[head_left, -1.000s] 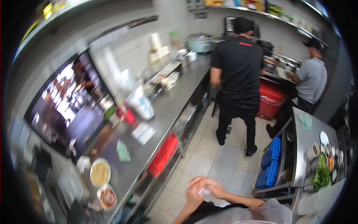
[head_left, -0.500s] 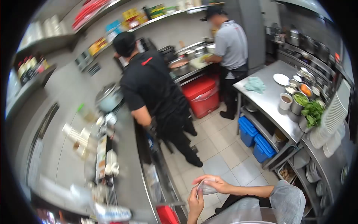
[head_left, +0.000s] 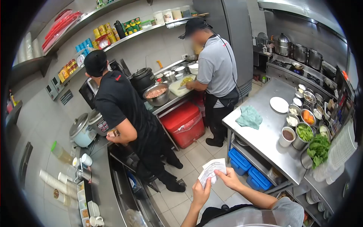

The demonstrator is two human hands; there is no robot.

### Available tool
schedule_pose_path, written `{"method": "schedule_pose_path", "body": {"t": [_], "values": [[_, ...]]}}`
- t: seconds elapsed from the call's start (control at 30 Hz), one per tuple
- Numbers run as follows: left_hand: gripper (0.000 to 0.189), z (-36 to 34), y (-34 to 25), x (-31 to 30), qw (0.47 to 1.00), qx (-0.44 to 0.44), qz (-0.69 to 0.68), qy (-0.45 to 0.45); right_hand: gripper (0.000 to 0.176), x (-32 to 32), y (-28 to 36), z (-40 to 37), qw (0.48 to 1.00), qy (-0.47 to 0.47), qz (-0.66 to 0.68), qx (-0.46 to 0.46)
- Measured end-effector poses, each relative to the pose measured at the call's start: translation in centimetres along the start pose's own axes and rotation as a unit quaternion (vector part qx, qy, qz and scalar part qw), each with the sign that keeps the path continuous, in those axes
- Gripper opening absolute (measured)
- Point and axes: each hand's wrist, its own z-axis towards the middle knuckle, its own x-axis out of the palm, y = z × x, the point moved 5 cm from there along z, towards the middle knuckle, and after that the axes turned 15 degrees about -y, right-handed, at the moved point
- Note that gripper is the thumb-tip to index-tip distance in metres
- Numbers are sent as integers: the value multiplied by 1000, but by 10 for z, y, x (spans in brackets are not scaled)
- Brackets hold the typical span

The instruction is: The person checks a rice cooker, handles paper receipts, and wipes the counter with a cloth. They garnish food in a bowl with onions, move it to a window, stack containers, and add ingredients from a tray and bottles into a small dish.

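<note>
In front of my body, low in the head view, I hold a creased white paper slip [head_left: 213, 167] with lines of print. My left hand [head_left: 201, 192] pinches its lower left edge, thumb on top. From the right, my right hand [head_left: 228, 179] grips the lower right side between thumb and fingers. The slip is partly unfolded and tilted, its upper part standing above my fingers. The print is too small to read. Beneath the slip is the tiled floor [head_left: 174, 204].
A steel table [head_left: 264, 145] at right bears a green cloth [head_left: 249, 117], a white plate [head_left: 279, 104] and food containers. One person in black [head_left: 124, 106] stands at the left counter. Another in grey [head_left: 218, 60] works at a cutting board [head_left: 181, 86] above a red bin [head_left: 183, 126].
The slip, earlier crumpled between my hands, is opened out and raised. My view has shifted right. The person in black has a small object in one hand.
</note>
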Motion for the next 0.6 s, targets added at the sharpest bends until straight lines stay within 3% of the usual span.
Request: {"method": "schedule_pose_path", "body": {"t": [0.07, 0.2, 0.37, 0.6], "values": [[25, 37, 15, 9, 995, -71, -65, 0, 21, 11, -2, 46, 999, 6, -15, -31], [46, 120, 58, 11, 991, -76, -96, -53, 22, 38, -7, 133, 997, 16, 5, -71], [81, 241, 103, 12, 978, -68, -168, -109, 39, 46, -8, 235, 993, -38, 61, -93], [84, 422, 127, 64, 975, -17, -208, -81, 33, -3, -15, 339, 978, -179, 13, -104]]}}
